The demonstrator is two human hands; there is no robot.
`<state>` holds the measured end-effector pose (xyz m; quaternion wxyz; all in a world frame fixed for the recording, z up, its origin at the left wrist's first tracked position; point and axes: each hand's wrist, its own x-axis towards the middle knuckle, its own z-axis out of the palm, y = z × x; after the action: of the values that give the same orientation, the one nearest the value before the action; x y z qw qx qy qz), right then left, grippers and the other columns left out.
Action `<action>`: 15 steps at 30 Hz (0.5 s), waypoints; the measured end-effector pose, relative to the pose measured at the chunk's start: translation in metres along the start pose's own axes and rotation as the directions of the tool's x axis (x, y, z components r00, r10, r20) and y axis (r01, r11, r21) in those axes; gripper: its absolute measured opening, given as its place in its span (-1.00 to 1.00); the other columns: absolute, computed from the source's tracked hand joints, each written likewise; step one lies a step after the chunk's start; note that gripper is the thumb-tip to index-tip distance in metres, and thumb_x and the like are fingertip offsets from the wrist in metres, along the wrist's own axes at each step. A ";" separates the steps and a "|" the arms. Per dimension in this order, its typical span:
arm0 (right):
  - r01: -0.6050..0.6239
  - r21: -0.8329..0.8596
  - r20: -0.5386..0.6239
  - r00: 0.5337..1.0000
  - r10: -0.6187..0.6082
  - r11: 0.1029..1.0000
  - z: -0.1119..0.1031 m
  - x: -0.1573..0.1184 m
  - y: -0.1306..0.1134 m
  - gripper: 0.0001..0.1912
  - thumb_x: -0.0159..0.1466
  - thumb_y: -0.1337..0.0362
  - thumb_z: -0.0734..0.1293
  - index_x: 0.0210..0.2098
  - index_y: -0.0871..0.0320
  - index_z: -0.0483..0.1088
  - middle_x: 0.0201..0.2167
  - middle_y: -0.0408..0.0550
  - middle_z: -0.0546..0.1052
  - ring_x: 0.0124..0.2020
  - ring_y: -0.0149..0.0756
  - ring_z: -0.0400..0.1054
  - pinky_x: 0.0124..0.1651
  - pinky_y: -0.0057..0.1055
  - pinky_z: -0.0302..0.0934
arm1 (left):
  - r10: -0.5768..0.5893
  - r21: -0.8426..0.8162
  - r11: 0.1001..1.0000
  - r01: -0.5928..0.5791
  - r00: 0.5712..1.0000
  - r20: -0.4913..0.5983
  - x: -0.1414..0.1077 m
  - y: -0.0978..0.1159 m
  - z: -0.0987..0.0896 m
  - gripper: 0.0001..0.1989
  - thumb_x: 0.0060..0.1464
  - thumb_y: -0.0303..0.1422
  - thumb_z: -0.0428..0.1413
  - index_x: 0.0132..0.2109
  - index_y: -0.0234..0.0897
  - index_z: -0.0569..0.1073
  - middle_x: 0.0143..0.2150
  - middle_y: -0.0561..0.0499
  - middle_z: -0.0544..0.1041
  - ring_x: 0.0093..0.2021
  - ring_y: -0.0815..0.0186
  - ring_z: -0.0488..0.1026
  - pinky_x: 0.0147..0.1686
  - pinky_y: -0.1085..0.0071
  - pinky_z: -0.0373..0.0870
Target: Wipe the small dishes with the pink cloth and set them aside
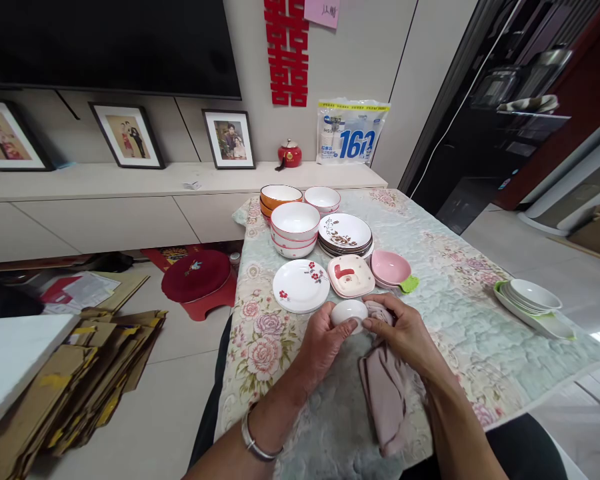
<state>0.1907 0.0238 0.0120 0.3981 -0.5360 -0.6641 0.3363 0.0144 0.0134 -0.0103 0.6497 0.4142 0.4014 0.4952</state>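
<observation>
My left hand (323,340) grips the left side of a small white bowl (349,312), its thumb on the near rim. On the bowl's right, my right hand (403,328) is closed round a pinkish-grey cloth (387,400), which hangs down onto the table, and its thumb touches the bowl. Just beyond the hands lie a white plate with red flowers (301,285), a squarish patterned dish (351,275) and a pink bowl (390,267) with a green leaf-shaped handle.
Stacked white bowls (295,223), orange bowls (280,195) and brown-patterned plates (345,231) stand at the back of the flowered tablecloth (263,333). White dishes (534,293) sit on a green-edged tray at the right. A red stool (197,277) stands left of the table.
</observation>
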 end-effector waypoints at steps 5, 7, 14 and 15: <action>0.182 -0.122 0.030 0.983 -0.180 0.976 0.002 -0.006 -0.016 -0.67 0.30 0.13 0.34 0.02 0.07 0.47 -0.01 0.02 0.50 0.06 -0.13 0.37 0.11 -0.21 0.24 | 0.020 0.217 0.976 -0.023 1.000 0.014 -0.002 0.004 0.002 -0.74 -0.07 -0.24 0.25 -0.39 -0.31 0.37 -0.50 0.15 0.30 -0.46 0.42 0.16 -0.46 0.46 0.12; 0.241 -0.125 0.056 0.970 -0.235 0.963 0.007 -0.010 -0.025 -0.70 0.38 0.19 0.25 0.06 0.05 0.45 0.02 0.01 0.47 0.07 -0.18 0.35 0.10 -0.26 0.25 | 0.041 0.240 0.970 -0.042 0.999 0.007 -0.002 0.003 0.003 -0.79 -0.07 -0.30 0.23 -0.41 -0.30 0.36 -0.51 0.15 0.32 -0.46 0.41 0.17 -0.46 0.46 0.12; 0.370 -0.184 0.108 0.928 -0.356 0.910 0.022 -0.014 -0.035 -0.74 0.34 0.37 0.27 -0.04 0.02 0.49 -0.02 0.00 0.44 0.01 -0.23 0.38 0.03 -0.35 0.28 | 0.106 0.185 0.977 -0.108 0.994 0.019 -0.002 0.000 0.003 -0.90 -0.13 -0.45 0.14 -0.36 -0.31 0.43 -0.42 0.09 0.44 -0.34 0.32 0.32 -0.31 0.42 0.24; 0.363 -0.184 0.084 0.932 -0.353 0.913 0.021 -0.012 -0.031 -0.77 0.32 0.38 0.29 -0.07 0.04 0.49 -0.05 -0.01 0.45 0.00 -0.23 0.38 0.02 -0.34 0.28 | 0.088 0.187 0.979 -0.086 0.996 0.001 -0.002 0.001 0.003 -0.91 -0.12 -0.43 0.17 -0.39 -0.30 0.40 -0.45 0.11 0.40 -0.38 0.35 0.28 -0.35 0.43 0.22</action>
<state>0.1597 0.0055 0.0273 0.3816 -0.4335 -0.7906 0.2035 0.0166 0.0111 -0.0077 0.5842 0.4885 0.4300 0.4849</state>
